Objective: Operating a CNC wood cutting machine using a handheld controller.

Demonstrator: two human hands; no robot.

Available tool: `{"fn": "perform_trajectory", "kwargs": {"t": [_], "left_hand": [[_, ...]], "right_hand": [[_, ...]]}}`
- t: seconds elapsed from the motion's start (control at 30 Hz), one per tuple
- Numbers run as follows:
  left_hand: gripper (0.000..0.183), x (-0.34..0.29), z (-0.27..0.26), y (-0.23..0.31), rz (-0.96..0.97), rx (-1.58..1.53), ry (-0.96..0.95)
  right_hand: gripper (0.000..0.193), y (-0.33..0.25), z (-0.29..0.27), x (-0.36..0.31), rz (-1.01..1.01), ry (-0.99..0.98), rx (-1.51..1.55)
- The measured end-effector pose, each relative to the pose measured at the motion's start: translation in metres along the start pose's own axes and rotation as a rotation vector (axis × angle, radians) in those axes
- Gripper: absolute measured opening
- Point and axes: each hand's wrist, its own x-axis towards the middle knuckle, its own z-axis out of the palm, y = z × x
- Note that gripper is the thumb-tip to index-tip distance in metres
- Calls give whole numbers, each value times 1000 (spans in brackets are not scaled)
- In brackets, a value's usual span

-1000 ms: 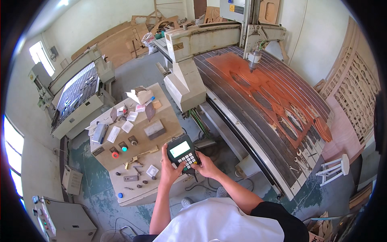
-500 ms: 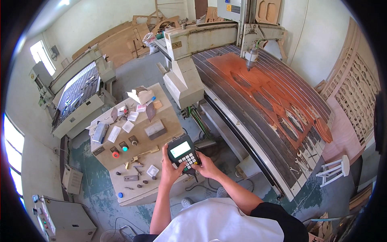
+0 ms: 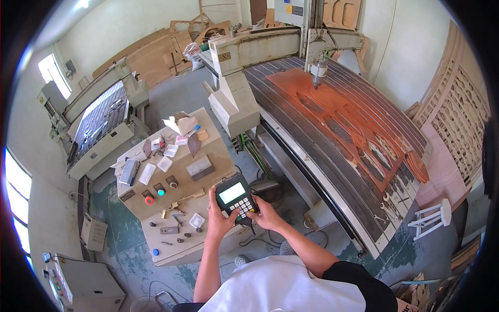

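Fingers (image 3: 212,197) of left hand (image 3: 222,224) and right hand (image 3: 268,216) grip a controller (image 3: 225,183), thumbs (image 3: 234,214) on keys (image 3: 240,203), by the desk's right edge (image 3: 226,155).

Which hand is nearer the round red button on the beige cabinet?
The left hand, right of the button, holding the black handheld controller; the right hand, farther right, holds its other side.

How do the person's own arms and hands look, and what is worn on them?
The left hand and right hand wear no gloves; no watch shows on either wrist. The right sleeve is short and black; only a dark edge of the left sleeve shows.
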Motion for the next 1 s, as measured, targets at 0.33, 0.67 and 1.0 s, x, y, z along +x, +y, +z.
{"fn": "perform_trajectory", "kwargs": {"t": [0.33,0.67,1.0], "left_hand": [[95,-1,0,-4,14,35,11],[95,1,0,2,23,3,4],[94,0,1,3,22,5,4]], "right_hand": [[60,-4,0,0,17,-7,23],[62,8,2,1,1,-9,14],[62,4,1,0,11,-2,4]]}}
